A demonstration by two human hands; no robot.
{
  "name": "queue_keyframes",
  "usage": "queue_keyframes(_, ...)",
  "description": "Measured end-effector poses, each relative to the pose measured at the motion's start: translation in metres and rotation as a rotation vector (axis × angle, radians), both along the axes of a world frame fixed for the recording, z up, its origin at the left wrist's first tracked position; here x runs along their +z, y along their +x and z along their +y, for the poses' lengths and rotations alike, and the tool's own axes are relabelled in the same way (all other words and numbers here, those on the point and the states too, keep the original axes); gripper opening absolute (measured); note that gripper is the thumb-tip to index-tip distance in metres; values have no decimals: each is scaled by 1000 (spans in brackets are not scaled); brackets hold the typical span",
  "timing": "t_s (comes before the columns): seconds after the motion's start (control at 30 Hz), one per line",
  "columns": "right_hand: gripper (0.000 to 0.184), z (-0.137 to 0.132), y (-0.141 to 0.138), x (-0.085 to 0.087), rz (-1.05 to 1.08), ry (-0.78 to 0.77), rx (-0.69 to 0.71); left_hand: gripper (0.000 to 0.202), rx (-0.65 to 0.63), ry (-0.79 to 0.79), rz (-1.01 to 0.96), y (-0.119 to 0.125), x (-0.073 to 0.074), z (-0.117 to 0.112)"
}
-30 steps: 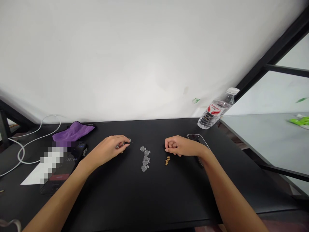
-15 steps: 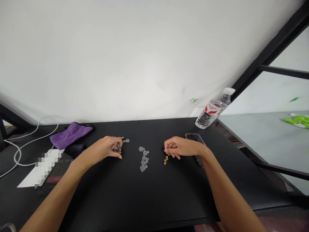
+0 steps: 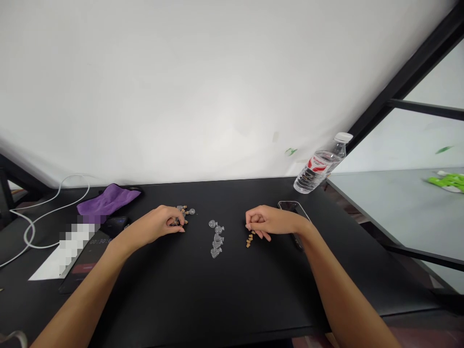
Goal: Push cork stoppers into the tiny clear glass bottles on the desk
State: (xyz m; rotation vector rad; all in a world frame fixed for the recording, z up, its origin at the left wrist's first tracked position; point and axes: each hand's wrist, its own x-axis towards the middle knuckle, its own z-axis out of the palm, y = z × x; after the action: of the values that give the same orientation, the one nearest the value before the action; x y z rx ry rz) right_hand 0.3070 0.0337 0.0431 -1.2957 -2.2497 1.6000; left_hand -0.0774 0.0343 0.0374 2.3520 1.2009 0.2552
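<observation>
Black tabletop (image 3: 232, 295) runs along a white wall, and near its middle a short column of small clear bottles (image 3: 216, 239) lies with its long axis running front to back, about midway between the two hands, neither clearly nearer. Just right of that column sits a little heap of tan corks (image 3: 249, 240), directly below the fingertips (image 3: 250, 227) of the right hand (image 3: 270, 223). That hand is curled closed, though whether it pinches a cork cannot be told. On the other side, the left hand (image 3: 155, 223) rests with its fingers curled against a small cluster of bottles and corks (image 3: 187, 210), and they partly hide it, so the count is hard to make out, as is any grip.

Farther out, a phone (image 3: 290, 207) lies partly under the right wrist, and a water bottle (image 3: 319, 165) sits near the far corner. To the left are a purple cloth (image 3: 108, 200) and a white cable (image 3: 36, 227) — beside them, a pixelated patch (image 3: 77, 241) hides whatever lies there.
</observation>
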Motion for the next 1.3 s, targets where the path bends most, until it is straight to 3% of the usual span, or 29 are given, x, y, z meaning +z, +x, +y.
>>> queue_keyframes(0.2, 26, -2, -2, 8, 9, 66, -46, 23, -7, 3, -29, 1, 1, 0)
queue_keyframes(0.47, 26, -2, -2, 5, -6, 96, -60, 18, -10, -1, 52, 0, 7, -3)
queue_keyframes(0.6, 29, -5, -14, 9, 84, 158, -93, 16, -35, 135, -135, 23, 3, -14)
queue_keyframes(0.73, 31, -15, -40, 10, 239, 233, -137, 7, 59, 448, -480, 62, -12, -34)
queue_keyframes(0.93, 38, -27, -68, 4, 296, 267, -74, 8, -77, 434, -581, 89, -30, -49)
queue_keyframes(1.3, 38, -30, -70, 5, 379, 239, -85, 12, -89, 461, -668, 87, -31, -48)
